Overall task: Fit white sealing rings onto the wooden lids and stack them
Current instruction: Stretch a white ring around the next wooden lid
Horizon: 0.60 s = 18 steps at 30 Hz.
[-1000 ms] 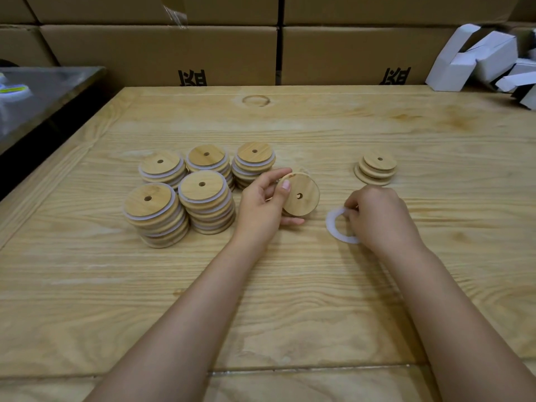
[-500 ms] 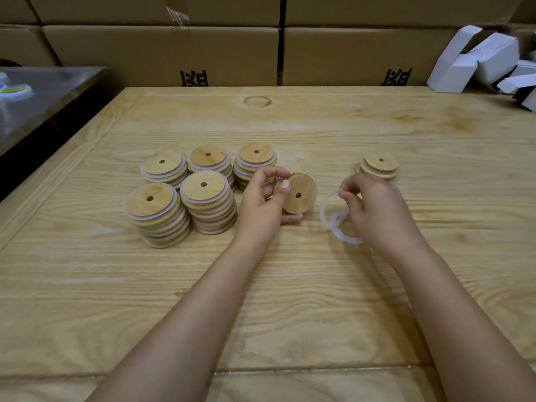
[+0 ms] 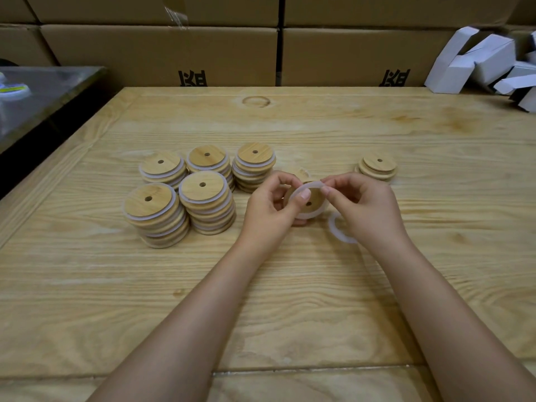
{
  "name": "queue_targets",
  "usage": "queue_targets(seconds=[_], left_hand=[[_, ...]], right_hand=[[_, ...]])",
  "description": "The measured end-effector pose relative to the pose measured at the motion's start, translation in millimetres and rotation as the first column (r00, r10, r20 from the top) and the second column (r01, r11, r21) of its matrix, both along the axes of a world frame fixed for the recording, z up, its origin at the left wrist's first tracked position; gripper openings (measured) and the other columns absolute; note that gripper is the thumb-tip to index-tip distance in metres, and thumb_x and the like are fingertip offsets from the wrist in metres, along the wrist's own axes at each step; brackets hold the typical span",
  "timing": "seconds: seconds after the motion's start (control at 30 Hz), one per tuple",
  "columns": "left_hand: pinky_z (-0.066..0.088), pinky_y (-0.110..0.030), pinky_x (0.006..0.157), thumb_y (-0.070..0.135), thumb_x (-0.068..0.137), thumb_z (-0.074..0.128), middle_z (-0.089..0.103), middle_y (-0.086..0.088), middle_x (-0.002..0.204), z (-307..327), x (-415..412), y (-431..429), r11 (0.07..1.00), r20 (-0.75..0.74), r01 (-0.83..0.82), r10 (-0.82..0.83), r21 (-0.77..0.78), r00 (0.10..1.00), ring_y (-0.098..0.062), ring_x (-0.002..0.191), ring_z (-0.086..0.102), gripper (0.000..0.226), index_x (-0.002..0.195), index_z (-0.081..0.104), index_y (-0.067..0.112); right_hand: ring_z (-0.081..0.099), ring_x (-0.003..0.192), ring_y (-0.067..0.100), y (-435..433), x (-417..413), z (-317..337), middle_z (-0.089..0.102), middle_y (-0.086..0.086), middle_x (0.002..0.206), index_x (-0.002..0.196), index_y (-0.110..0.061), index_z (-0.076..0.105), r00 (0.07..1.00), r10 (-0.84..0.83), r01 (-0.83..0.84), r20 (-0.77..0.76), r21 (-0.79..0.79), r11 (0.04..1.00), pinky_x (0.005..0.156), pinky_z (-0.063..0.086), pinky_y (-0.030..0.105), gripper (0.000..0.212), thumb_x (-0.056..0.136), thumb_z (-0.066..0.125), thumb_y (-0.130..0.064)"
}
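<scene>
Wooden lid [image 3: 314, 198]: gripped in left hand [image 3: 269, 211]; right hand [image 3: 369, 211] pinches white ring [image 3: 310, 186] against it. Spare ring [image 3: 334, 229] right of lid, ringed stacks [image 3: 203, 195] left. Cartons [image 3: 159, 53] behind, black print illegible.

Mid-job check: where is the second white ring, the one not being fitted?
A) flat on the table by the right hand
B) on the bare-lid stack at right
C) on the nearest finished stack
A: the spare ring lies flat on the table, partly hidden by the right hand.
</scene>
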<state>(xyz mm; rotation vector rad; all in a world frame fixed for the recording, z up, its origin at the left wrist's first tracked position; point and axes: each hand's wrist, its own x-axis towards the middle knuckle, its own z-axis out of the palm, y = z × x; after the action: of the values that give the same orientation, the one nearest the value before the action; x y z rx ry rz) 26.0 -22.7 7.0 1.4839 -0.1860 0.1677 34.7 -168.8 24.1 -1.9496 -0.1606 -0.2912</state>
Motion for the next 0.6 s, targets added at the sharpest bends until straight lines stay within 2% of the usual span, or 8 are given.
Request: queue_targets(seconds=[0.17,0.33,0.5,0.6], left_hand=[[0.059,-0.036,0.057,0.007,0.092,0.055,0.061,-0.005,0.081,-0.6,0.6,-0.6,0.999,-0.011,-0.029,0.029,-0.026,1.0,-0.014,0.077,0.064,0.013,0.084,0.05,0.016],[0.059,-0.034,0.055,0.007,0.092,0.054,0.061,-0.003,0.079,-3.6,2.5,-2.1,0.997,-0.025,-0.067,0.066,-0.039,0.998,-0.012,0.075,0.065,0.013,0.083,0.049,0.014],[0.06,-0.038,0.06,0.01,0.095,0.05,0.06,-0.001,0.079,-7.9,4.2,-1.2,0.997,-0.003,-0.07,0.07,0.009,0.998,-0.017,0.082,0.065,0.014,0.084,0.047,0.019],[0.059,-0.033,0.057,0.011,0.096,0.048,0.062,0.008,0.071,-9.7,5.3,0.1,0.997,0.016,-0.073,0.072,0.023,0.997,-0.011,0.076,0.065,0.016,0.083,0.046,0.021]], right_hand=[[0.065,0.075,0.002,-3.0,1.4,0.0,0.07,-0.009,0.077,0.076,-0.025,0.068,0.999,-0.037,0.037,-0.014,0.031,0.999,0.069,0.05,0.014,0.011,0.083,0.07,-0.018],[0.064,0.073,0.001,-4.5,2.0,-0.4,0.07,-0.009,0.075,0.075,-0.024,0.069,0.999,-0.035,0.037,-0.029,0.085,0.996,0.062,0.051,0.013,0.009,0.082,0.071,-0.019],[0.066,0.076,0.004,-4.5,0.2,1.2,0.07,-0.008,0.078,0.078,-0.022,0.07,1.0,0.004,-0.003,-0.011,0.057,0.998,0.072,0.053,0.018,0.005,0.082,0.071,-0.018],[0.066,0.077,0.006,-2.9,-0.5,1.7,0.07,-0.007,0.079,0.079,-0.021,0.07,1.0,0.007,-0.006,-0.013,0.038,0.999,0.075,0.054,0.022,0.003,0.082,0.071,-0.019]])
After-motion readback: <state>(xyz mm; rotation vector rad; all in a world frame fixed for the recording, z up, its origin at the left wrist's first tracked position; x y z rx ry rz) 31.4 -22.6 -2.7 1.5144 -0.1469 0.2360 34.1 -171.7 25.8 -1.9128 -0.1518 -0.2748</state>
